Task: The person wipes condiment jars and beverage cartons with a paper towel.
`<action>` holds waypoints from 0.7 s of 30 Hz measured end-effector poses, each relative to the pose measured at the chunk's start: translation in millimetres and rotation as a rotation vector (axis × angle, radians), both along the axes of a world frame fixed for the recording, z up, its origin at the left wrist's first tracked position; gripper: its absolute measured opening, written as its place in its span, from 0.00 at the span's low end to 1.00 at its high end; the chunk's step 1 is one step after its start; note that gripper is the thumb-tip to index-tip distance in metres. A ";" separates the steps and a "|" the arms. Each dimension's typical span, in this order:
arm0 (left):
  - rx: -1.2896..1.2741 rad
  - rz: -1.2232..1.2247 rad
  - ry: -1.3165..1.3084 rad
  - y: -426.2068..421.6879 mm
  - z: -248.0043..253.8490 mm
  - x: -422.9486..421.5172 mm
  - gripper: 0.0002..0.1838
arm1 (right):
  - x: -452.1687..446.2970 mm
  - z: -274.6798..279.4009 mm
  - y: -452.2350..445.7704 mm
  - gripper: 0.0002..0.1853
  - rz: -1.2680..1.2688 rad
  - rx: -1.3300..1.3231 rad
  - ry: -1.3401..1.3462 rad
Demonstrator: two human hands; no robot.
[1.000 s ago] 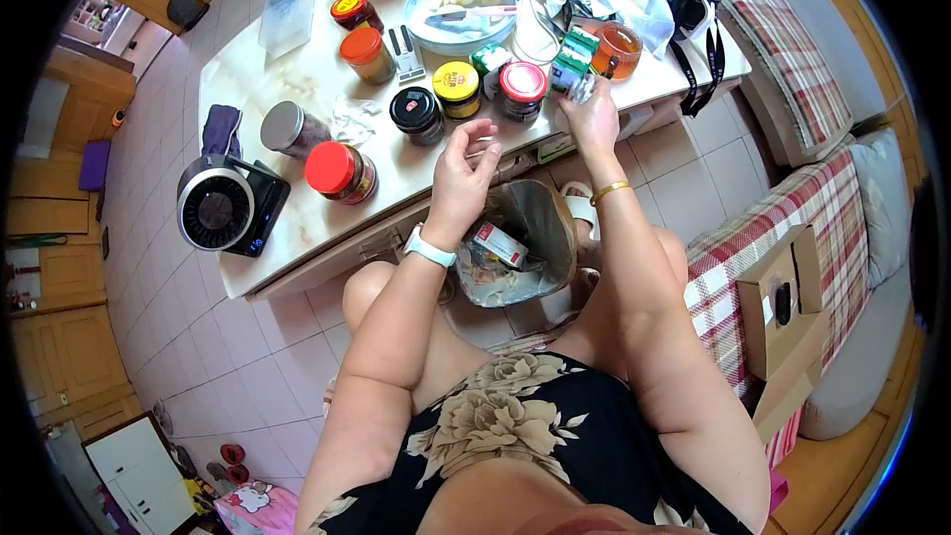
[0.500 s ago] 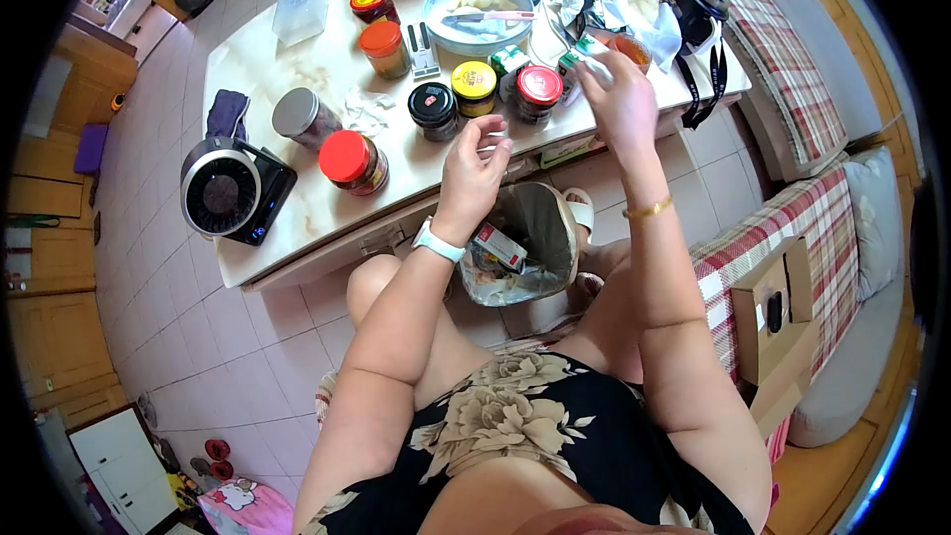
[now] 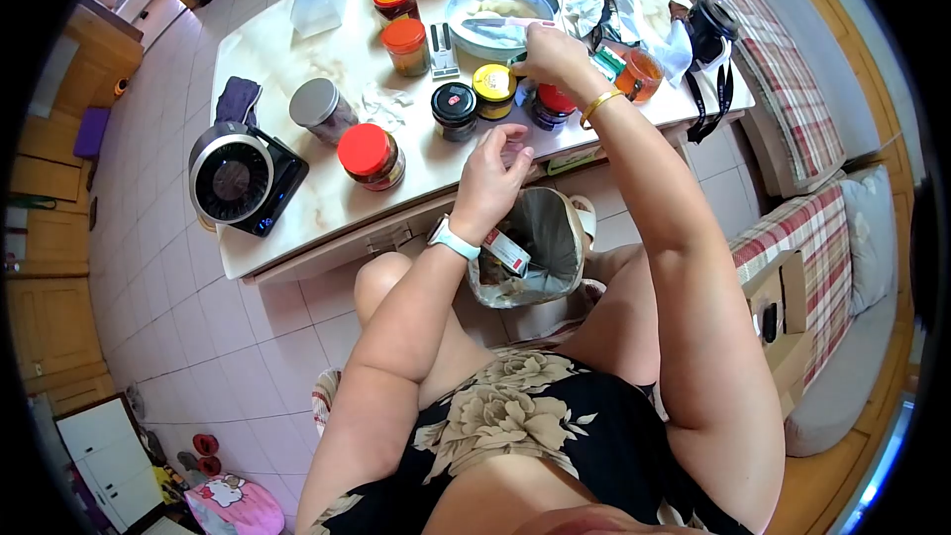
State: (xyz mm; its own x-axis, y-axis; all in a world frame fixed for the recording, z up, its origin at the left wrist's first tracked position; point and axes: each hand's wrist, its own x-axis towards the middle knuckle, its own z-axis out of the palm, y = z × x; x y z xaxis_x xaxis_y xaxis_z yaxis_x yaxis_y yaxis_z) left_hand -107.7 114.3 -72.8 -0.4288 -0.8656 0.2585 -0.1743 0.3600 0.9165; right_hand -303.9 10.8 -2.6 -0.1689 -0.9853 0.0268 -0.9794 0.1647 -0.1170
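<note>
A scrap of green packet (image 3: 517, 58) shows on the table (image 3: 258, 52), inward from the near edge and just in front of the wide bowl (image 3: 474, 52). The right hand (image 3: 557, 57) comes down on it from above, fingers bent and drawn together at the packet; the back of the hand covers most of the contact, so I cannot tell whether they have closed on it. A knife (image 3: 492, 24) with a pale pink handle lies across the bowl, its handle end running up to that hand.

The left hand (image 3: 495, 173) hangs by the near edge, fingers loosely curled, thumb apart from them, nothing in its grasp (a white-strapped watch (image 3: 456, 238) sits on that wrist). Closest to the two hands, along the near edge, stand a black-lidded jar (image 3: 455, 113), a yellow-lidded jar (image 3: 493, 89) and a red-lidded jar (image 3: 553, 107), the last partly under the right forearm.

Toward the right end are an amber glass mug (image 3: 641, 74) and a black camera (image 3: 711, 32); by the near left corner, a round fan (image 3: 232, 178). Below the near edge is a lined bin (image 3: 560, 263) holding a red-and-white box (image 3: 508, 254).
</note>
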 end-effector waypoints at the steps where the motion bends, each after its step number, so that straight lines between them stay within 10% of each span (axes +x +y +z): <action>1: 0.012 -0.005 0.008 0.4 0.1 -0.1 0.16 | -1.0 -0.4 -0.6 0.32 -0.015 -0.020 -0.012; 9: 0.092 -0.016 0.071 4.1 13.9 -1.0 0.16 | -15.2 56.1 6.9 0.33 0.007 -0.259 -0.016; 15: -0.546 0.284 0.003 4.3 33.5 5.3 0.52 | 2.1 99.1 99.2 0.33 0.140 -0.403 -0.260; 21: -0.284 -0.004 -0.006 15.8 13.9 -1.5 0.42 | 17.6 34.3 155.1 0.32 0.090 -0.348 -0.562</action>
